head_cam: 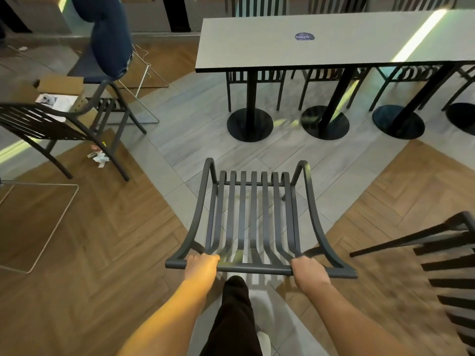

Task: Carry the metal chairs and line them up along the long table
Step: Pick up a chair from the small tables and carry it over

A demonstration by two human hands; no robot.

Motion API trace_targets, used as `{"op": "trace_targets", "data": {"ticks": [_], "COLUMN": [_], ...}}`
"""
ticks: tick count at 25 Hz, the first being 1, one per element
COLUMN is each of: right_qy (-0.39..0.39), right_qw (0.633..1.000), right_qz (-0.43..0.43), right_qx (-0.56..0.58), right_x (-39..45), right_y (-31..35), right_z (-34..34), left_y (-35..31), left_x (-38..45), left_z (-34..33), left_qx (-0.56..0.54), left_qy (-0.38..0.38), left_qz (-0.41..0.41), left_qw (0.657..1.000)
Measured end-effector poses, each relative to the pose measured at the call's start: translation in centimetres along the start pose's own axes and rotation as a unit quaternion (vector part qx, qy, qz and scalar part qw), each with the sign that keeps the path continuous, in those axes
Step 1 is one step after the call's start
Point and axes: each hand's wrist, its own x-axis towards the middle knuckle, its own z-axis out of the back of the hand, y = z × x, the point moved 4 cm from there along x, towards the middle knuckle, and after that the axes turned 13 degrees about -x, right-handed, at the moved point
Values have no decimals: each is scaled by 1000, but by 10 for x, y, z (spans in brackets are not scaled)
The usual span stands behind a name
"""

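Gripping chair (253, 214), both hands (201, 265) (309, 271) hide their fingertips

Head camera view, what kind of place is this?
Probably a cafe or canteen being set up: a long table on round pedestal bases, matching metal chairs around it, and an opened cardboard box on the floor.
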Motion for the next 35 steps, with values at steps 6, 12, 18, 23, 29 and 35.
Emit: {"op": "trace_targets", "data": {"ticks": [6,12,18,23,29,35], "right_qy": [-3,-15,7,-1,-19,0], "right_qw": [1000,999,997,999,999,1000], "right_qz": [-11,-33,-71,-50,-41,-17], "right_qx": [4,21,22,-16,2,-8], "right_x": [71,136,193,246,314,382], "right_y": [-14,-26,-42,-67,-104,-139], "right_z": [53,108,156,197,243,288], "left_y": [3,9,7,-7,-25,-45], "left_x": [75,157,221,277,346,408], "left_z": [53,108,153,186,229,270], "left_qx": [-2,25,45,21,9,2], "left_qy": [-2,20,25,13,3,-5], "left_qz": [-23,-36,-41,-41,-21,-21], "left_qw": [1000,999,998,999,1000,1000]}}
